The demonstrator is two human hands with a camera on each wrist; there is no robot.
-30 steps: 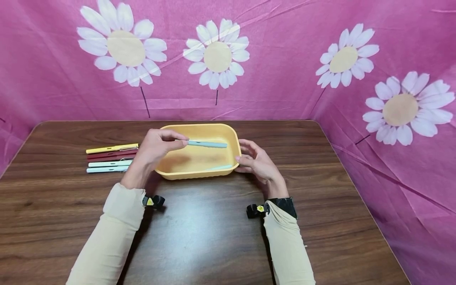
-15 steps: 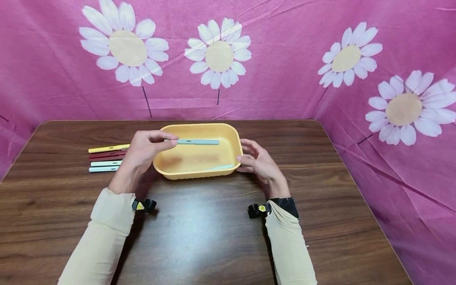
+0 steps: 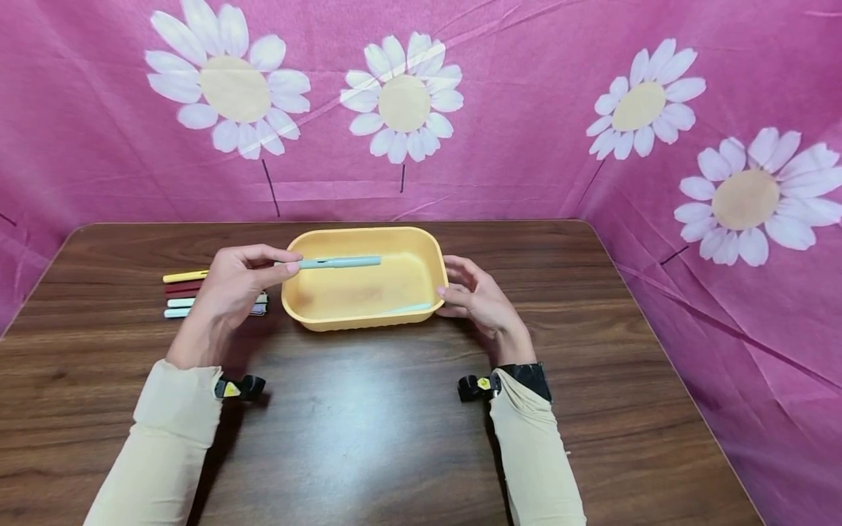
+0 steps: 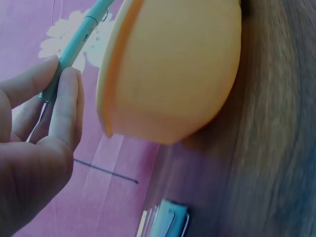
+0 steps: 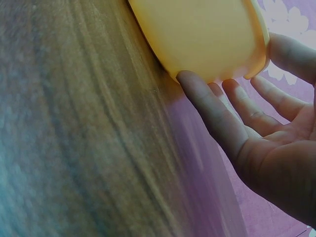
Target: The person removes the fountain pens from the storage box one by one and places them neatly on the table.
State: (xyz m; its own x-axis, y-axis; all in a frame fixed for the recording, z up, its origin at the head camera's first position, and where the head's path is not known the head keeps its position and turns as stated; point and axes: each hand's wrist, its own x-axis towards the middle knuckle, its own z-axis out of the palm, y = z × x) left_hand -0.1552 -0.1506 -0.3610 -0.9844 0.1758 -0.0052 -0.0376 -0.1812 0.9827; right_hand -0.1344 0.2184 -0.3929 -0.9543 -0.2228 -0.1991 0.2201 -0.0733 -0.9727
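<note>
My left hand (image 3: 226,292) pinches one end of a light blue pen (image 3: 345,261) between thumb and fingers. The pen lies level above the left part of a yellow plastic box (image 3: 358,322). In the left wrist view, the pen (image 4: 74,48) slants up from the fingertips beside the box's outer wall (image 4: 177,64). My right hand (image 3: 480,299) holds the box's right end, thumb at the near corner and fingers round the end wall. Those fingertips touch the box (image 5: 207,39) in the right wrist view. A pale mint pen (image 3: 409,309) lies inside, along the near wall.
Left of the box, partly behind the left hand, several pens lie side by side: a yellow pen (image 3: 185,276), dark red (image 3: 180,288) and pale ones. Behind the brown wooden table (image 3: 368,431) hangs a pink cloth (image 3: 520,175) with white daisies.
My left hand has moved left with the light blue pen, from over the middle of the box towards its left rim. The right hand and the box have stayed nearly still.
</note>
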